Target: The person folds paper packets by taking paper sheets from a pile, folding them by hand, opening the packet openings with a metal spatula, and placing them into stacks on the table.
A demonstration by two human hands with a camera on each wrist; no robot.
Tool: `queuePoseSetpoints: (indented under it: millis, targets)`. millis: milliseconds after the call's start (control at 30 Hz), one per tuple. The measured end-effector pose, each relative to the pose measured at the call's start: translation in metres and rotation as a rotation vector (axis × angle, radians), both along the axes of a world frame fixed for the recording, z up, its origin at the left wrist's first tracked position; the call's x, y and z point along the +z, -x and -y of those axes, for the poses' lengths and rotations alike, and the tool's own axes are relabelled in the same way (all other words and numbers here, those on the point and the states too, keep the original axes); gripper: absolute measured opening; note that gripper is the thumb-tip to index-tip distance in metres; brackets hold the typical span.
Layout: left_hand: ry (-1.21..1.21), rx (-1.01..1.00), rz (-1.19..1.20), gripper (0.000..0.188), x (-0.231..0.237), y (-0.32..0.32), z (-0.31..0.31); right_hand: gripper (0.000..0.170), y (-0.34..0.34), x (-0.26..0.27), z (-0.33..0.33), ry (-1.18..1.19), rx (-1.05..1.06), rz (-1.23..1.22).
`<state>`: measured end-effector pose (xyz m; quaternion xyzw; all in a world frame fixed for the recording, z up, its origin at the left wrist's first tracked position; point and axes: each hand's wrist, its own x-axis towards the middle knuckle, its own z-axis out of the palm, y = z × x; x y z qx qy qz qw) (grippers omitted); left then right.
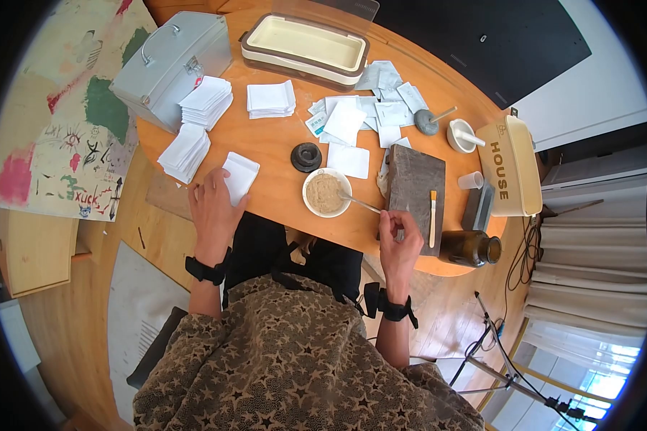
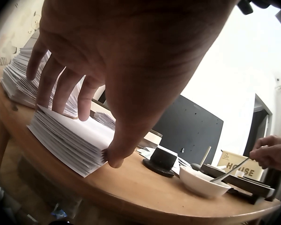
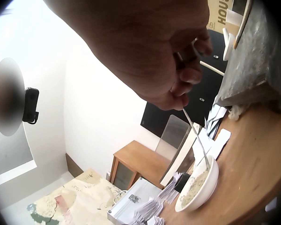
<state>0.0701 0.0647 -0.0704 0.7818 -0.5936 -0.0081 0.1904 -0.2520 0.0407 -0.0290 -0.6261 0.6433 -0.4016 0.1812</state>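
Note:
My left hand point(image 1: 216, 208) holds a stack of small white paper packets point(image 1: 241, 177) at the table's near edge. In the left wrist view its thumb presses the stack's right corner and the fingers reach over the far side. My right hand point(image 1: 400, 241) pinches the handle of a thin metal spoon point(image 3: 195, 129). The spoon's other end dips into beige powder point(image 1: 325, 192) in a white bowl point(image 2: 199, 183), hidden by the powder. Just behind the bowl sits a round black lid point(image 1: 306, 156).
Further packet stacks point(image 1: 185, 152) lie by a silver case point(image 1: 176, 65). Sachets point(image 1: 392, 113) lie behind the bowl. On the right are a dark stone slab point(image 1: 415, 172) bearing a brush point(image 1: 433, 215), a brown jar point(image 1: 469, 248), a mortar point(image 1: 459, 144) and a HOUSE box point(image 1: 510, 165). A cream tray point(image 1: 305, 43) stands behind.

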Motion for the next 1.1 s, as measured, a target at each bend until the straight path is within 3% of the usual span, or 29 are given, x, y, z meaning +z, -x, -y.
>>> queuePoseSetpoints:
  millis: [1100]
  targets:
    - [0.025, -0.070, -0.059, 0.059, 0.013, 0.005, 0.010, 0.011, 0.002, -0.003, -0.001, -0.012, -0.011, 0.020]
